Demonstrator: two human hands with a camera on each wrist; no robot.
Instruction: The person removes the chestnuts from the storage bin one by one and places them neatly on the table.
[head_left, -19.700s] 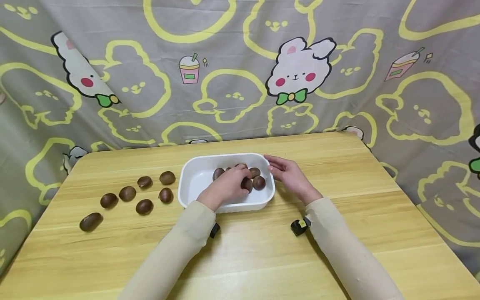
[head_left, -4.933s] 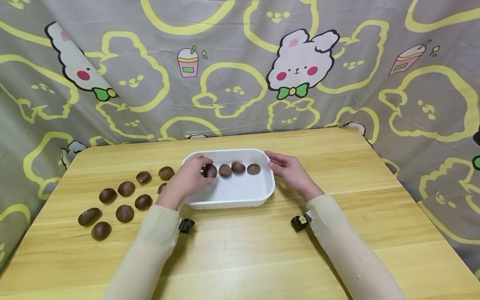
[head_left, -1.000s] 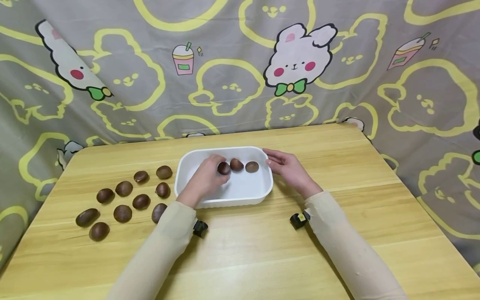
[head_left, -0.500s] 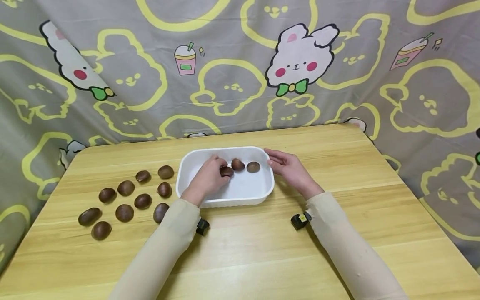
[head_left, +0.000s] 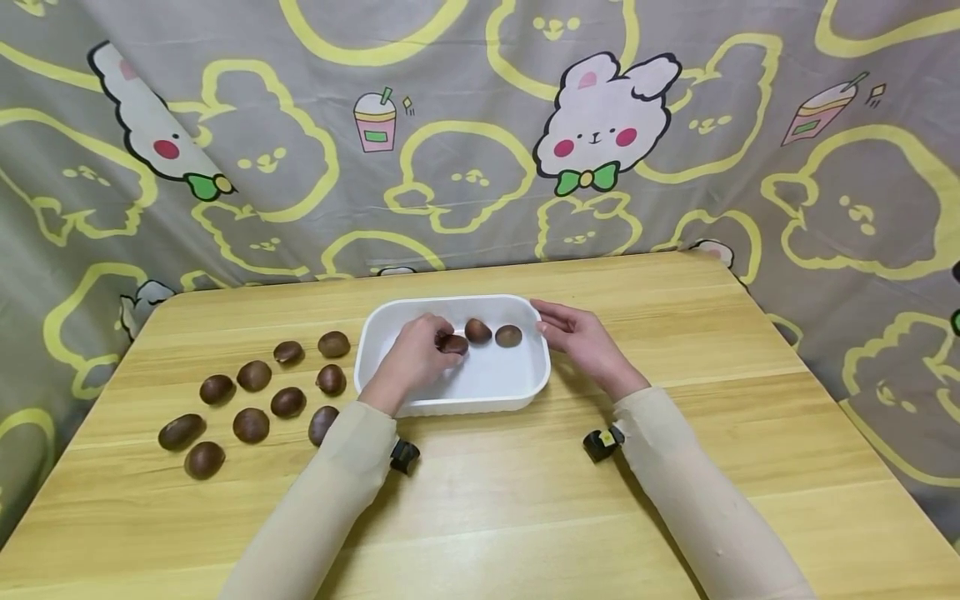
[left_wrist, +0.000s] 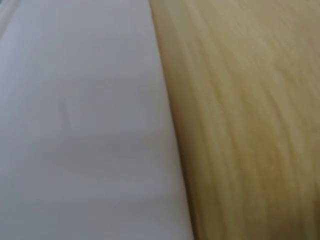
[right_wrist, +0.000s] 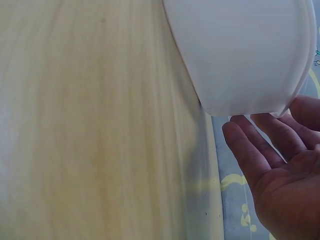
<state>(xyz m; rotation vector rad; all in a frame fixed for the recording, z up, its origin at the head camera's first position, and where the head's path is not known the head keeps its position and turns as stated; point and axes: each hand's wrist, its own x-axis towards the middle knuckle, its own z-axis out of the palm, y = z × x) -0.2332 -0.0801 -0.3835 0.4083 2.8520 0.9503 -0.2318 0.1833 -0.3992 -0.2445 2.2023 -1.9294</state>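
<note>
A white rectangular tray (head_left: 480, 406) sits on the wooden table. My left hand (head_left: 416, 358) reaches into it over the near left wall. Between its thumb and fingers it pinches a brown chestnut (head_left: 453, 344), partly hidden by the fingers. To the right of that, two more chestnuts lie along the tray's far side, one (head_left: 477, 331) close by and another (head_left: 508, 336) near the right end. My right hand (head_left: 581, 337) rests against the tray's right end. In the right wrist view its extended fingers (right_wrist: 245, 150) touch the outer wall, with the thumb beside the rim.
Several chestnuts (head_left: 251, 425) lie spread in loose slanting rows on the table left of the tray. One chestnut (head_left: 322, 425) is right beside the left sleeve. A grey patterned curtain (head_left: 465, 150) hangs behind the table (head_left: 525, 517).
Compared with the oldest frame, fewer chestnuts are in the tray and more lie on the table's left. Over the last second, the left hand has taken hold of a chestnut; the right stays put.
</note>
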